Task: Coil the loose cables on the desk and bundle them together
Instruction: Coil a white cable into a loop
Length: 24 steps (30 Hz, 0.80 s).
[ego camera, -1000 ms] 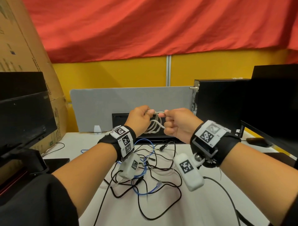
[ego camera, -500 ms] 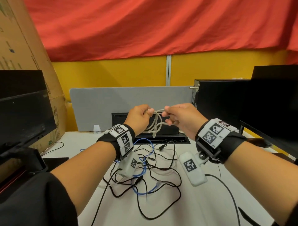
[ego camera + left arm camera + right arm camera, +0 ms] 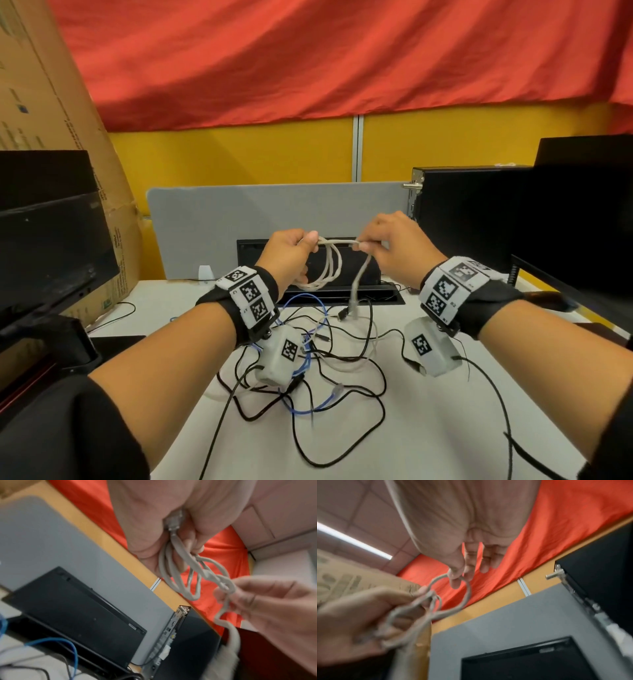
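Raised above the desk, my left hand (image 3: 301, 245) grips a small coil of grey-white cable (image 3: 329, 270), its loops hanging below the fist. The left wrist view shows the same coil (image 3: 181, 577) with a connector end tucked in my palm. My right hand (image 3: 368, 245) pinches the cable's free stretch between thumb and fingers, a short way right of the left hand; the tail (image 3: 358, 284) hangs down toward the desk. In the right wrist view the pinched cable (image 3: 467, 588) curves back to the coil. Loose black cables (image 3: 342, 373) and a blue cable (image 3: 308, 373) lie tangled on the white desk (image 3: 428, 428).
A grey divider panel (image 3: 274, 209) stands behind the desk, with an open black cable box (image 3: 342, 291) below it. Black monitors (image 3: 51, 246) stand on the left, a black computer case (image 3: 462, 219) and a monitor (image 3: 582, 222) on the right. A cardboard box (image 3: 41, 85) leans at far left.
My hands have moved apart. The right hand drew a length of the grey-white cable out to the right, and the tail now hangs free below it.
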Available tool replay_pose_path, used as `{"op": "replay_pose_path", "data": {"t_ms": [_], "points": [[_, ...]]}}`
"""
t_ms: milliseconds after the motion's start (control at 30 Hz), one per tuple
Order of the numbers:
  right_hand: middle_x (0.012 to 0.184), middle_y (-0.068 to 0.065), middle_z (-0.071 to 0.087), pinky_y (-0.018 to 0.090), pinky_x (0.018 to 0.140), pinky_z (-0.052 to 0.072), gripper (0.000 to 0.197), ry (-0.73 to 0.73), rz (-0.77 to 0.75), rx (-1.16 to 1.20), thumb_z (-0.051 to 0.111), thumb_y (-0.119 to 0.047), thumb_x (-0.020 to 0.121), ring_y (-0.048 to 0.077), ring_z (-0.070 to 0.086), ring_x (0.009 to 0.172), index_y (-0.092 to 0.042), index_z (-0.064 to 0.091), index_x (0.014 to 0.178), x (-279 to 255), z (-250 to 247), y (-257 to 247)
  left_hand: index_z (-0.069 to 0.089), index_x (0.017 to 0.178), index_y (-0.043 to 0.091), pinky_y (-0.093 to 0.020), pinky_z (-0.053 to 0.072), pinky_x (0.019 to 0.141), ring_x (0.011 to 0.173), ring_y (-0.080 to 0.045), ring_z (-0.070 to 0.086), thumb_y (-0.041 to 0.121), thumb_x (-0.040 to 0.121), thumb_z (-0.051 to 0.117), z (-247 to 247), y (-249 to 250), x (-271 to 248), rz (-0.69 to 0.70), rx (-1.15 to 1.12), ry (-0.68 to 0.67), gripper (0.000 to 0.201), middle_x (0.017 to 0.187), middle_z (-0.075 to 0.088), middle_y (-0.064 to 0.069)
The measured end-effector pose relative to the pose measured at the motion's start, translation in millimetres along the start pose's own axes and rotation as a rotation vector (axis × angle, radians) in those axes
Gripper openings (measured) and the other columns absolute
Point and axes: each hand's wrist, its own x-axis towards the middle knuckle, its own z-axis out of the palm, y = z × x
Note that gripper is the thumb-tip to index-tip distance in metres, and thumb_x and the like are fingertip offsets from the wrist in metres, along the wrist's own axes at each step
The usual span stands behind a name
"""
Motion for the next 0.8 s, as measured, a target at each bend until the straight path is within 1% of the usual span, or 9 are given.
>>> {"op": "replay_pose_path", "data": {"t_ms": [100,200,300,367,433,567,667,733,800], "points": [[0.103,0.002,0.062,0.034,0.085,0.045,0.023,0.009,-0.103,-0.171,0.053,-0.020,0.099,0.020,0.053,0.096,-0.014,0.073,0.109,-2.7,5.1,7.6,0.051,0.078,0.011,-0.020,0.028,0.037,0.039,-0.009,0.024,0.027,0.103,0.043,4.7,10.3,-8.3,-0.110,-0.250,-0.120,0.030,0.052,0.026,0.004],[0.094,0.009,0.065,0.039,0.078,0.052,0.027,0.081,-0.134,-0.245,0.050,-0.020,0.100,0.026,0.061,0.084,-0.007,0.072,0.108,-6.9,10.6,9.9,0.048,0.078,0.012,-0.019,0.025,0.036,0.040,-0.008,0.022,0.028,0.104,0.041,11.0,18.2,-15.6,-0.183,-0.420,-0.208,0.031,0.052,0.025,0.005],[0.081,0.010,0.063,0.035,0.071,0.049,0.026,0.127,-0.100,-0.226,0.052,-0.020,0.099,0.026,0.059,0.075,-0.006,0.073,0.100,-7.3,17.7,8.7,0.045,0.076,0.013,-0.017,0.024,0.034,0.036,-0.006,0.020,0.031,0.105,0.037,19.6,22.1,-22.4,-0.263,-0.594,-0.293,0.035,0.049,0.024,0.007],[0.066,0.007,0.061,0.034,0.063,0.047,0.026,0.172,-0.022,-0.039,0.058,-0.022,0.096,0.024,0.055,0.065,-0.005,0.074,0.085,-7.2,24.7,4.3,0.044,0.075,0.013,-0.016,0.023,0.034,0.033,-0.005,0.021,0.033,0.105,0.033,25.4,23.5,-27.4,-0.308,-0.725,-0.355,0.038,0.046,0.026,0.007],[0.060,0.016,0.064,0.040,0.061,0.051,0.026,0.203,0.103,0.294,0.066,-0.020,0.092,0.031,0.056,0.060,-0.001,0.074,0.076,-7.4,30.1,-1.1,0.043,0.076,0.012,-0.015,0.022,0.033,0.032,-0.004,0.022,0.034,0.105,0.030,30.4,24.7,-29.9,-0.304,-0.801,-0.379,0.039,0.044,0.032,0.006],[0.083,0.029,0.071,0.048,0.076,0.060,0.013,0.142,0.317,0.835,0.070,-0.006,0.087,0.034,0.069,0.074,0.006,0.075,0.090,-11.5,30.8,-14.0,0.044,0.077,0.010,-0.015,0.025,0.031,0.032,-0.005,0.028,0.031,0.105,0.031,32.8,27.6,-28.0,-0.208,-0.756,-0.287,0.037,0.065,0.036,-0.008],[0.091,0.032,0.068,0.041,0.077,0.061,0.018,0.039,0.453,1.186,0.058,0.002,0.091,0.036,0.069,0.076,0.015,0.067,0.100,-11.3,21.3,-22.0,0.044,0.078,0.007,-0.016,0.032,0.031,0.033,-0.010,0.042,0.028,0.105,0.033,31.8,27.4,-26.7,-0.134,-0.711,-0.239,0.036,0.051,0.050,-0.006],[0.094,0.031,0.065,0.041,0.080,0.060,0.025,-0.003,0.549,1.452,0.047,-0.001,0.094,0.035,0.067,0.078,0.017,0.061,0.104,-11.6,14.5,-26.4,0.044,0.078,0.008,-0.016,0.032,0.030,0.029,-0.008,0.040,0.028,0.106,0.033,31.1,26.8,-26.6,-0.097,-0.670,-0.213,0.036,0.040,0.047,0.002],[0.096,0.028,0.063,0.046,0.088,0.057,0.026,-0.055,0.555,1.496,0.051,-0.007,0.094,0.036,0.066,0.087,0.013,0.060,0.107,-12.8,11.3,-27.8,0.045,0.080,0.008,-0.015,0.033,0.031,0.027,-0.006,0.038,0.027,0.106,0.033,30.7,24.5,-25.7,-0.072,-0.621,-0.181,0.034,0.038,0.045,0.004]]}}
